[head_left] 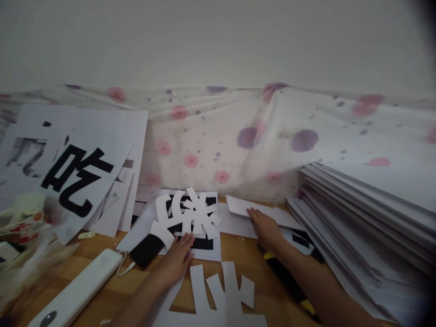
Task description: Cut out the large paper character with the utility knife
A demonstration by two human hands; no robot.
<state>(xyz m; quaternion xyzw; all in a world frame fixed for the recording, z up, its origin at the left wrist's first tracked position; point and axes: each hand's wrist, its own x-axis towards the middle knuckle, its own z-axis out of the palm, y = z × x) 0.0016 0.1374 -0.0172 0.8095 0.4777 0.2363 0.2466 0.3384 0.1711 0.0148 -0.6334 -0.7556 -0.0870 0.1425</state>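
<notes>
At the bottom centre of the frame, a flat white cut-out with uneven prongs [231, 295] lies on the light-brown wooden desk [238, 252], its prongs pointing up the frame. At lower left, a long white rounded-end device [80, 288] slants from the bottom edge up toward the centre; near its upper end are a thin white cable [127, 269] and a black flat rectangular device [146, 251]. Beneath the right forearm, a black-and-yellow tool [284, 277] runs from upper left down to lower right.

The left hand [177, 261] is just below the frame's centre, fingers loosely extended and clenching nothing, at the lower edge of a pile of white branched cut-outs [200, 215]. The pile's pieces point several ways, overlapping on a white sheet with black printed blocks [213, 255]. Right of centre, the right hand [267, 229] has its fingers laid on the left part of a thin white rectangular board [282, 217]; whether it grips cannot be told. The board's long axis slopes gently down to the right, its right end near a tall stack of white boards [361, 231]. Bare wood between the hands leaves some room; the stack bounds the right side.

Farther off, white sheets with a bold black character [80, 175] lean at left, before a pink-and-purple spotted white cover [204, 136].
</notes>
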